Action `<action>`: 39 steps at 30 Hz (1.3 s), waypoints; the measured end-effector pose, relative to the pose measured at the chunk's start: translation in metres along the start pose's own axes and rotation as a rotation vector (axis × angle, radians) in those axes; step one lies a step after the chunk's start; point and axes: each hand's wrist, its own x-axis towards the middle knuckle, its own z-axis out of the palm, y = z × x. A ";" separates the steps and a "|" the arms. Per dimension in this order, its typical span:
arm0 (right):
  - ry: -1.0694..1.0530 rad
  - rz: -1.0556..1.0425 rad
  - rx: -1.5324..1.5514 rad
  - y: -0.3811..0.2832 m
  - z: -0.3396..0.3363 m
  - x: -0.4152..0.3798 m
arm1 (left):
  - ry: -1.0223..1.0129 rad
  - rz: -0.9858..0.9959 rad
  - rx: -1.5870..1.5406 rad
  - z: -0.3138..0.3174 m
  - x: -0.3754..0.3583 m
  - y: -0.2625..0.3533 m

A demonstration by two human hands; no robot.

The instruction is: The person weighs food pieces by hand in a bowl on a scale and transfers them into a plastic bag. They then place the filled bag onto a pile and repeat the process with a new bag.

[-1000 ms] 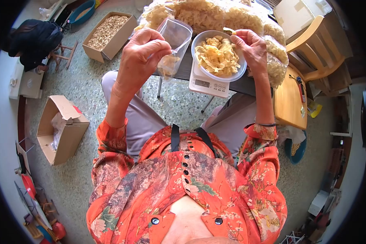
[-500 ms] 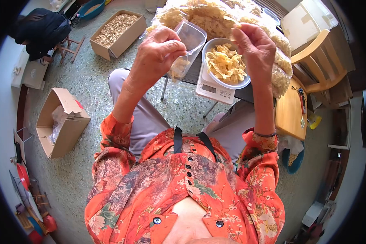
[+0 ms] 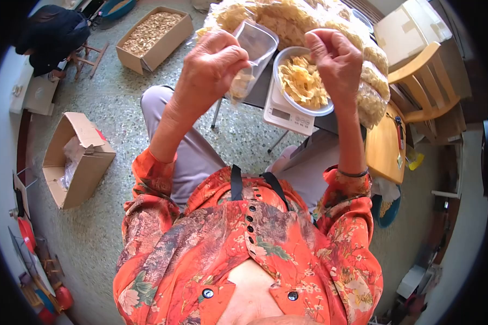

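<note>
My left hand (image 3: pixel 212 67) is closed on a clear plastic bag (image 3: pixel 257 46) with its mouth held wide. A few pale flakes (image 3: pixel 241 84) lie low in the bag. To the right, a white plastic bowl (image 3: pixel 277 76) of yellowish dried flakes (image 3: pixel 302 81) rests on a white kitchen scale (image 3: pixel 287 117). Over the bowl's right rim, my right hand (image 3: pixel 336 62) has its thumb and fingers pinched together. Whatever is between those fingertips is hidden.
Large bags of dried flakes (image 3: pixel 371 92) are piled behind the bowl. A wooden chair (image 3: pixel 387 143) stands at right. On the floor at left are a carton of brown pieces (image 3: pixel 152 35) and an open cardboard box (image 3: pixel 95 168). A person (image 3: pixel 54 32) sits at upper left.
My right hand has shifted slightly left; the pale flake seen at its fingertips earlier no longer shows. My left hand still holds the bag, and the whole view has tilted slightly.
</note>
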 end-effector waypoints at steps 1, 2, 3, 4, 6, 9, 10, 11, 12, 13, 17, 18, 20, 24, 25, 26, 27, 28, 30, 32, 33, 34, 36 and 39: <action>-0.038 0.043 -0.019 0.007 -0.012 0.000 | -0.007 0.003 0.000 0.000 -0.001 -0.001; -0.101 0.081 -0.097 0.020 -0.025 0.001 | 0.003 -0.003 -0.023 0.001 -0.002 -0.001; -0.163 0.117 -0.173 0.035 -0.035 0.000 | 0.014 -0.007 -0.044 0.002 -0.003 -0.001; -0.237 0.151 -0.195 0.047 -0.044 -0.003 | 0.012 -0.004 -0.055 0.003 -0.003 0.000; -0.389 0.194 -0.260 0.067 -0.054 -0.007 | 0.004 -0.029 -0.067 0.001 -0.004 0.003; -0.420 0.257 -0.331 0.082 -0.057 -0.016 | -0.026 -0.040 -0.032 -0.001 -0.005 0.005; -0.417 0.261 -0.329 0.084 -0.056 -0.017 | -0.030 -0.038 -0.034 -0.001 -0.006 0.006; -0.415 0.232 -0.298 0.087 -0.054 -0.018 | -0.038 -0.044 -0.021 -0.001 -0.006 0.006; -0.412 0.201 -0.267 0.089 -0.052 -0.019 | -0.046 -0.049 -0.007 -0.001 -0.006 0.006; -0.408 0.203 -0.263 0.094 -0.049 -0.019 | -0.050 -0.046 -0.006 -0.001 -0.006 0.006; -0.436 0.125 -0.274 0.103 -0.045 -0.020 | -0.058 -0.047 0.002 0.000 -0.007 0.004; -0.374 0.173 -0.213 0.102 -0.047 -0.019 | -0.061 -0.049 0.004 0.000 -0.007 0.004; -0.273 0.170 -0.081 0.107 -0.050 -0.018 | -0.055 -0.039 -0.005 -0.001 -0.006 0.005; -0.190 0.310 0.115 0.088 -0.060 -0.014 | -0.033 -0.026 -0.016 0.001 -0.004 0.005; -0.189 0.308 0.114 0.085 -0.062 -0.013 | -0.031 -0.024 -0.017 0.002 -0.003 0.005; -0.180 0.349 0.159 0.082 -0.063 -0.013 | -0.033 -0.026 -0.011 0.002 -0.003 0.005; -0.170 0.391 0.205 0.081 -0.064 -0.013 | -0.036 -0.028 -0.005 0.002 -0.003 0.006; -0.169 0.389 0.205 0.081 -0.064 -0.014 | -0.035 -0.026 -0.005 0.002 -0.003 0.006; -0.109 0.387 0.337 0.076 -0.061 -0.012 | -0.045 -0.026 -0.009 0.003 -0.002 0.005; -0.106 0.374 0.384 0.060 -0.060 -0.013 | -0.037 -0.039 -0.025 0.005 -0.002 0.006; -0.102 0.368 0.429 0.047 -0.056 -0.011 | -0.033 -0.055 -0.046 0.005 -0.002 0.006; -0.129 0.342 0.479 0.036 -0.053 -0.010 | -0.038 -0.071 -0.081 0.005 -0.003 0.006; -0.168 0.279 0.492 0.009 -0.042 -0.007 | -0.041 -0.065 -0.065 0.007 -0.004 0.002; -0.256 0.166 0.428 -0.020 -0.022 -0.001 | -0.032 -0.057 -0.061 0.009 -0.005 0.001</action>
